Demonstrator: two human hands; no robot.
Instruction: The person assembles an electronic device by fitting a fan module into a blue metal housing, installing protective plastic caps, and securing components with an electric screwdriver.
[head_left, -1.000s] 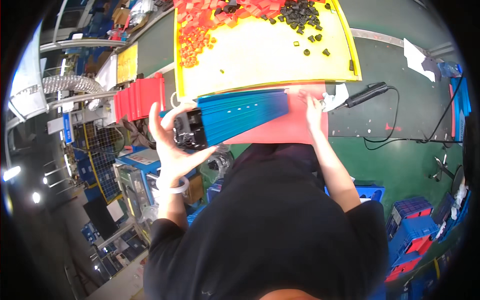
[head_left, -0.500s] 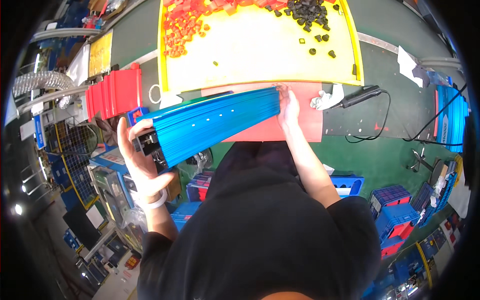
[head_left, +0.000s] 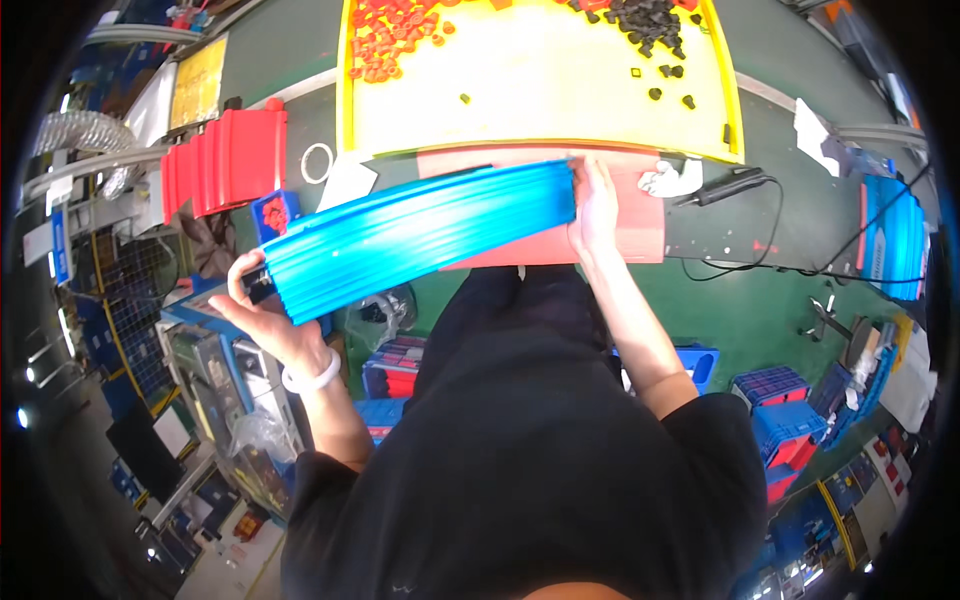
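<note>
A long blue metal case with ribbed sides (head_left: 420, 235), like a power inverter housing, is held up in the air, tilted with its left end lower and nearer to me. My left hand (head_left: 275, 325), with a white band at the wrist, grips the left end, where a dark end part shows between the fingers. My right hand (head_left: 596, 210) presses against the right end, fingers pointing away from me. Beneath the case, a pink mat (head_left: 640, 225) lies on the bench, partly covered by it. The fingertips behind both ends are partly hidden.
Beyond the mat stands a yellow tray (head_left: 346, 100) with red caps (head_left: 385, 40) and black caps (head_left: 650, 22). On the right lie a white crumpled cloth (head_left: 672, 178), a corded black driver (head_left: 735, 188) and another blue case (head_left: 895, 240). Red panels (head_left: 235, 160) and a small blue bin (head_left: 272, 215) are left.
The case has rolled about its length: the row of small dots on its side no longer shows. Its left end has moved left, and my left hand has closed in around that end.
</note>
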